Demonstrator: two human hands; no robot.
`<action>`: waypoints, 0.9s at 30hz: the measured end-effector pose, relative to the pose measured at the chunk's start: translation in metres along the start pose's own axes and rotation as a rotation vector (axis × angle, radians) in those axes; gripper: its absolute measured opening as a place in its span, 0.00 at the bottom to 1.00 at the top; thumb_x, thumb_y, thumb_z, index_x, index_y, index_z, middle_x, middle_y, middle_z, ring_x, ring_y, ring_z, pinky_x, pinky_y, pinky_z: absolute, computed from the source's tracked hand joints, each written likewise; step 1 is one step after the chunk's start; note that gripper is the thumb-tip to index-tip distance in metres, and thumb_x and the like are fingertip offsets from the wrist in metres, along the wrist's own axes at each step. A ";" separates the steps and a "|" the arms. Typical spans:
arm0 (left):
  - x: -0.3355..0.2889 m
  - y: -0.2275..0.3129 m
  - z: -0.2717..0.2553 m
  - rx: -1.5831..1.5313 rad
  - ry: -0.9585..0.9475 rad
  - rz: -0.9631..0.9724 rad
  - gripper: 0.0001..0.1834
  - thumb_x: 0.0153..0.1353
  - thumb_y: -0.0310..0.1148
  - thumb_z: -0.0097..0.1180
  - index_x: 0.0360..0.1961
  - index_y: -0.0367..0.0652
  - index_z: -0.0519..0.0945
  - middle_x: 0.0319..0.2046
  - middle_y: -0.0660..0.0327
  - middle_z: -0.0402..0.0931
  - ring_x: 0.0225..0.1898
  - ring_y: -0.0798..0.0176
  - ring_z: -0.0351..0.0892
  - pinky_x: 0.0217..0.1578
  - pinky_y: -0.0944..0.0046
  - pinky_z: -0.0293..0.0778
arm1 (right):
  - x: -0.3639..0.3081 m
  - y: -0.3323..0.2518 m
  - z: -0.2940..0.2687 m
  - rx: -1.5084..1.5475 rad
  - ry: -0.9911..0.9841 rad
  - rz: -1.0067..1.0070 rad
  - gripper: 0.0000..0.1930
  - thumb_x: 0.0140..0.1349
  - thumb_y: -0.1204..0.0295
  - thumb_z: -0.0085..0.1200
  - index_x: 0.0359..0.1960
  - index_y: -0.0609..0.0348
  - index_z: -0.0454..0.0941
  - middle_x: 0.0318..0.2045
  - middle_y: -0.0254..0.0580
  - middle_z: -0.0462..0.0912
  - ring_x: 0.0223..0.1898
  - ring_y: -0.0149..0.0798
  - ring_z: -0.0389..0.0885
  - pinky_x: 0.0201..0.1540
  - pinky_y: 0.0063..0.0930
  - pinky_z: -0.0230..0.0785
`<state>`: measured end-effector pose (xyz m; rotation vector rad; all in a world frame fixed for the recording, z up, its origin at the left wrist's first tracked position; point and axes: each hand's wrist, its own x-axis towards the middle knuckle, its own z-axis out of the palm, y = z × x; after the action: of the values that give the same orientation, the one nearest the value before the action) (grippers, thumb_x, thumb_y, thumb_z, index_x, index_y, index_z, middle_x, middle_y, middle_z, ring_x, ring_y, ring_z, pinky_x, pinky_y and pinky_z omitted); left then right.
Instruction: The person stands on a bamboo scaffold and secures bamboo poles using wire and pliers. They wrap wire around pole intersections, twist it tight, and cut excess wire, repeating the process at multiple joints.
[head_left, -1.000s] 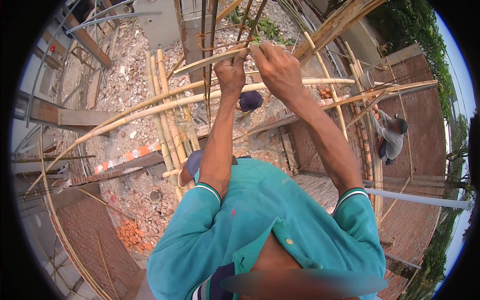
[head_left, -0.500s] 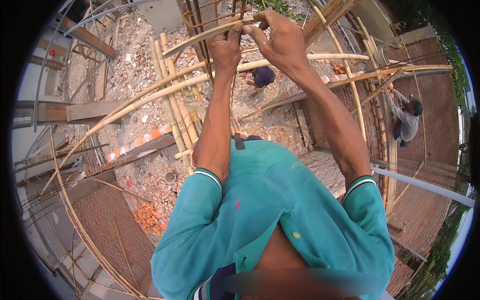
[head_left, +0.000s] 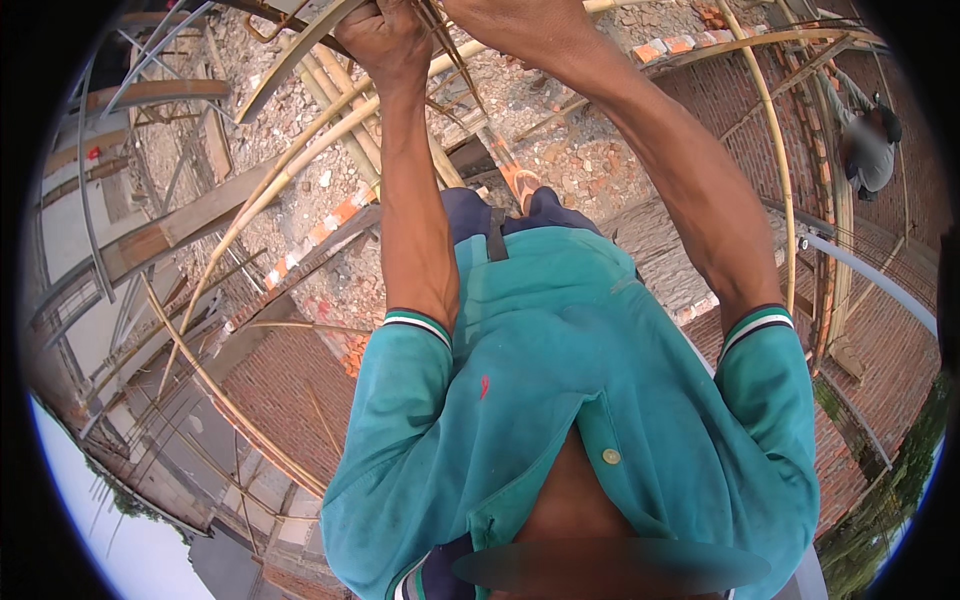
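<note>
High at the upper edge, my left hand (head_left: pixel 388 42) is closed round a thin, flat wooden strip (head_left: pixel 290 62), which slants from the hand down to the left. My right hand (head_left: pixel 515 18) is just to the right, cut off by the top of the picture, so its fingers and anything in them are hidden. Thin steel reinforcing bars (head_left: pixel 457 62) pass between and below the two hands. Both forearms reach up past the teal shirt.
Long bamboo poles (head_left: pixel 290 180) cross below on the left, over broken rubble (head_left: pixel 600 150). Brick walls (head_left: pixel 285 385) lie on both sides. At the far right another person (head_left: pixel 872 145) in grey works by a wall. A pale pipe (head_left: pixel 880 285) juts in from the right.
The view has shifted, so both hands now sit higher, partly out of the picture. The right hand's fingers, seen at the strip before, are hidden now. The left hand keeps its hold.
</note>
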<state>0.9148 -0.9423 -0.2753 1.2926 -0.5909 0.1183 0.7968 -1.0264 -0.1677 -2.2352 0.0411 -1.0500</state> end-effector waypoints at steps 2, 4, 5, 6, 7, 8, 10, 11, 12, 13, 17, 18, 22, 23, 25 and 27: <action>0.001 0.005 -0.004 -0.034 -0.026 0.000 0.18 0.73 0.43 0.61 0.45 0.35 0.84 0.35 0.64 0.83 0.37 0.72 0.78 0.39 0.70 0.75 | -0.020 0.011 -0.021 0.269 -0.070 0.142 0.15 0.68 0.70 0.57 0.49 0.69 0.81 0.30 0.53 0.84 0.30 0.49 0.85 0.35 0.40 0.76; 0.002 0.010 -0.003 -0.132 -0.039 0.023 0.18 0.73 0.43 0.61 0.45 0.35 0.84 0.35 0.62 0.83 0.37 0.71 0.79 0.40 0.68 0.77 | -0.051 0.044 -0.036 0.354 -0.037 0.532 0.20 0.70 0.67 0.59 0.61 0.59 0.77 0.35 0.45 0.87 0.34 0.45 0.86 0.40 0.37 0.79; 0.005 0.011 -0.002 -0.171 -0.042 0.026 0.19 0.72 0.43 0.62 0.46 0.35 0.84 0.34 0.62 0.83 0.37 0.70 0.79 0.40 0.67 0.78 | -0.071 0.067 -0.039 0.452 0.047 0.682 0.21 0.71 0.67 0.58 0.64 0.54 0.76 0.36 0.43 0.88 0.35 0.46 0.86 0.43 0.37 0.80; 0.006 0.012 -0.002 -0.214 -0.045 0.034 0.19 0.72 0.44 0.62 0.47 0.35 0.83 0.34 0.62 0.82 0.37 0.70 0.79 0.41 0.66 0.79 | -0.094 0.096 -0.039 0.547 0.136 0.826 0.21 0.72 0.66 0.58 0.66 0.48 0.75 0.38 0.41 0.89 0.37 0.47 0.87 0.45 0.38 0.81; 0.007 0.010 -0.002 -0.250 -0.116 0.132 0.19 0.72 0.44 0.62 0.47 0.35 0.81 0.33 0.58 0.83 0.34 0.67 0.82 0.38 0.66 0.81 | -0.127 0.122 -0.037 0.480 0.247 0.891 0.19 0.72 0.64 0.58 0.60 0.55 0.77 0.38 0.42 0.88 0.36 0.39 0.87 0.40 0.32 0.79; 0.008 0.008 -0.003 -0.276 -0.183 0.182 0.20 0.71 0.45 0.62 0.46 0.35 0.78 0.32 0.53 0.84 0.31 0.65 0.85 0.35 0.66 0.83 | -0.166 0.146 -0.030 0.406 0.364 0.926 0.18 0.72 0.61 0.59 0.55 0.62 0.80 0.38 0.43 0.87 0.35 0.30 0.86 0.34 0.26 0.77; 0.008 0.005 -0.011 -0.219 -0.181 0.117 0.23 0.70 0.51 0.61 0.45 0.38 0.82 0.36 0.52 0.84 0.36 0.61 0.83 0.36 0.60 0.79 | -0.243 0.191 0.000 0.199 0.326 1.391 0.19 0.72 0.61 0.59 0.56 0.62 0.81 0.40 0.48 0.88 0.38 0.35 0.88 0.39 0.31 0.79; 0.004 0.004 -0.014 -0.254 -0.163 0.076 0.23 0.70 0.53 0.60 0.46 0.40 0.82 0.36 0.57 0.83 0.36 0.63 0.78 0.35 0.62 0.71 | -0.286 0.206 0.019 0.043 0.177 1.439 0.18 0.70 0.60 0.59 0.53 0.59 0.83 0.40 0.53 0.88 0.42 0.44 0.88 0.45 0.36 0.79; 0.010 0.004 -0.020 -0.282 -0.150 0.027 0.26 0.67 0.56 0.61 0.41 0.39 0.78 0.34 0.55 0.82 0.33 0.63 0.77 0.30 0.64 0.70 | -0.327 0.221 0.042 -0.127 0.031 1.537 0.18 0.68 0.58 0.60 0.51 0.57 0.85 0.41 0.57 0.88 0.46 0.52 0.88 0.50 0.41 0.79; 0.014 0.009 -0.025 -0.218 -0.152 0.017 0.28 0.66 0.59 0.60 0.40 0.39 0.79 0.33 0.60 0.80 0.33 0.65 0.73 0.31 0.65 0.66 | -0.368 0.232 0.064 -0.148 -0.118 1.638 0.20 0.64 0.57 0.61 0.53 0.55 0.84 0.47 0.58 0.87 0.52 0.57 0.86 0.56 0.46 0.76; 0.036 0.029 -0.028 -0.326 -0.332 0.033 0.21 0.66 0.51 0.66 0.33 0.41 0.83 0.29 0.70 0.77 0.31 0.68 0.65 0.32 0.68 0.60 | -0.510 0.269 0.168 -0.088 -0.450 1.683 0.19 0.62 0.63 0.57 0.52 0.57 0.82 0.49 0.57 0.85 0.53 0.58 0.84 0.56 0.50 0.76; 0.031 0.024 -0.028 -0.327 -0.306 0.043 0.21 0.65 0.50 0.65 0.35 0.41 0.82 0.30 0.68 0.77 0.33 0.67 0.66 0.34 0.67 0.60 | -0.539 0.289 0.192 -0.109 -0.504 1.620 0.18 0.62 0.63 0.57 0.51 0.58 0.82 0.50 0.58 0.85 0.54 0.58 0.83 0.57 0.50 0.76; -0.094 -0.106 -0.059 -0.040 -0.436 -0.146 0.21 0.63 0.48 0.65 0.42 0.39 0.79 0.36 0.61 0.76 0.41 0.59 0.68 0.43 0.61 0.62 | -0.630 0.342 0.298 -0.120 -0.666 1.506 0.17 0.64 0.70 0.53 0.52 0.63 0.80 0.50 0.59 0.84 0.56 0.56 0.82 0.55 0.51 0.77; -0.159 -0.169 -0.082 0.202 -0.494 -0.246 0.22 0.62 0.47 0.65 0.44 0.38 0.78 0.38 0.60 0.76 0.43 0.57 0.69 0.45 0.59 0.62 | -0.649 0.358 0.322 -0.197 -0.683 1.458 0.16 0.64 0.74 0.52 0.52 0.62 0.80 0.48 0.57 0.84 0.53 0.54 0.84 0.51 0.51 0.79; -0.304 -0.301 -0.140 0.917 -0.786 -0.419 0.24 0.60 0.46 0.64 0.47 0.38 0.76 0.41 0.56 0.76 0.47 0.54 0.71 0.50 0.56 0.63 | -0.680 0.390 0.368 -0.327 -0.670 1.316 0.15 0.63 0.73 0.55 0.51 0.61 0.81 0.46 0.51 0.83 0.51 0.50 0.83 0.48 0.48 0.78; -0.420 -0.408 -0.207 1.498 -1.221 -0.389 0.26 0.59 0.45 0.64 0.51 0.37 0.74 0.44 0.53 0.76 0.51 0.50 0.72 0.54 0.54 0.64 | -0.706 0.422 0.407 -0.261 -0.680 1.323 0.20 0.65 0.76 0.51 0.59 0.62 0.72 0.57 0.57 0.77 0.60 0.55 0.77 0.55 0.52 0.73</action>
<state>0.7949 -0.7690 -0.8594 2.9299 -1.3607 -0.7633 0.7021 -0.9263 -1.0749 -1.9760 1.1983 0.4358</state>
